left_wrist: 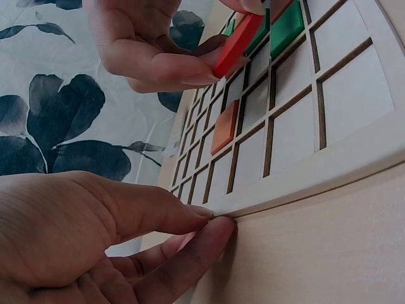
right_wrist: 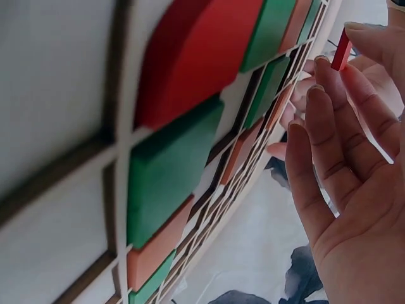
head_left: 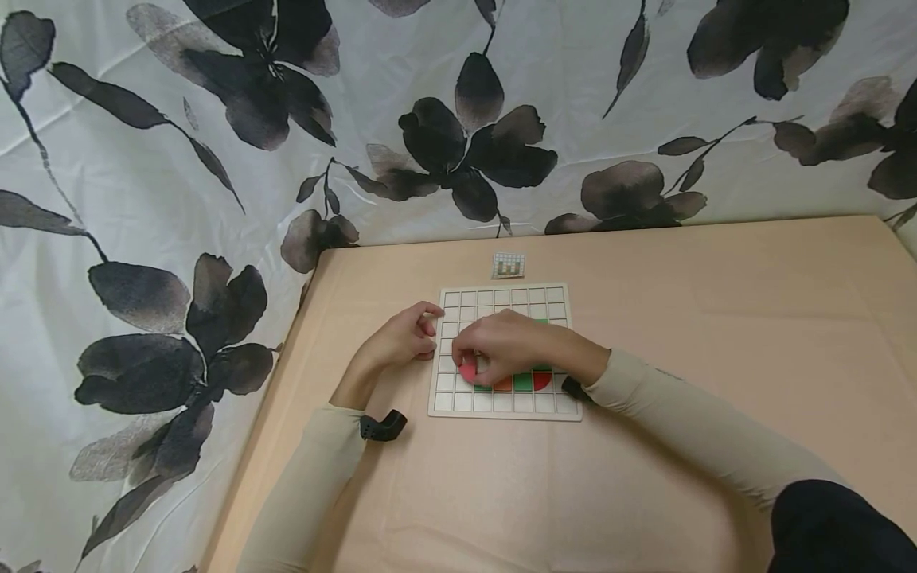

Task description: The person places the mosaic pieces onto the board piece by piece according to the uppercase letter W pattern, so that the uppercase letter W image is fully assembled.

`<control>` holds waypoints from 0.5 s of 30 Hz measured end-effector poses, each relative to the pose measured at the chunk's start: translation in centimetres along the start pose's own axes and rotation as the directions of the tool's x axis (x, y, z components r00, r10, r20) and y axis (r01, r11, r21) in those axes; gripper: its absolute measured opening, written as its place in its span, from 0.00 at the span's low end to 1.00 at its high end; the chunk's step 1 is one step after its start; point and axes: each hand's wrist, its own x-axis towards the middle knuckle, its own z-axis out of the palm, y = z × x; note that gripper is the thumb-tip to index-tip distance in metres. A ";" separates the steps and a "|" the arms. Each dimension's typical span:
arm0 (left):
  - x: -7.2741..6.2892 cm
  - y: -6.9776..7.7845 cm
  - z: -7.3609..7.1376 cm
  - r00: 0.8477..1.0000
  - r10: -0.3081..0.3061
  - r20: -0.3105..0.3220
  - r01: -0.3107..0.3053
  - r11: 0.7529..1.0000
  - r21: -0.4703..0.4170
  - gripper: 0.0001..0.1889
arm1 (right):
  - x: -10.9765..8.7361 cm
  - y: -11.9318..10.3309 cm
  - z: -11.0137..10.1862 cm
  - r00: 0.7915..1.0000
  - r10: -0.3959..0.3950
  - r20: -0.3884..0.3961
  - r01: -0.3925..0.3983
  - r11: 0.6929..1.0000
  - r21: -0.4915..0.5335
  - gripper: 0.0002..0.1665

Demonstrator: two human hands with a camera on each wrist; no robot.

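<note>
A white grid board [head_left: 505,416] lies on the table, carrying green, orange and red tiles in some of its squares. At the board's left edge, my left hand [head_left: 403,336] pinches the rim between thumb and index finger, as the left wrist view shows. Over the board's left part, my right hand [head_left: 505,344] holds a red tile [left_wrist: 239,44] between thumb and fingers, tilted and above the grid. An orange tile [left_wrist: 225,126] sits in a square below it. In the right wrist view, a rounded red tile [right_wrist: 190,60] lies beside a green tile [right_wrist: 171,171].
Behind the board lies a small card [head_left: 509,265] with a printed grid pattern. The wooden table [head_left: 688,318] extends to both sides and ends at a cloth [head_left: 401,64] with dark flowers at the back and left.
</note>
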 end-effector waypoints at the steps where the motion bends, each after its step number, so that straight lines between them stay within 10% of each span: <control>1: 0.0 0.0 0.0 1.000 0.004 0.001 -0.004 1.000 0.001 0.29 | 0.1 -0.1 0.0 1.000 -0.004 -0.001 0.004 1.000 -0.006 0.09; 15: 0.0 0.0 -0.1 1.000 0.003 0.004 -0.003 1.000 0.028 0.29 | 0.8 -0.7 0.8 0.999 -0.030 0.030 0.034 0.990 -0.140 0.09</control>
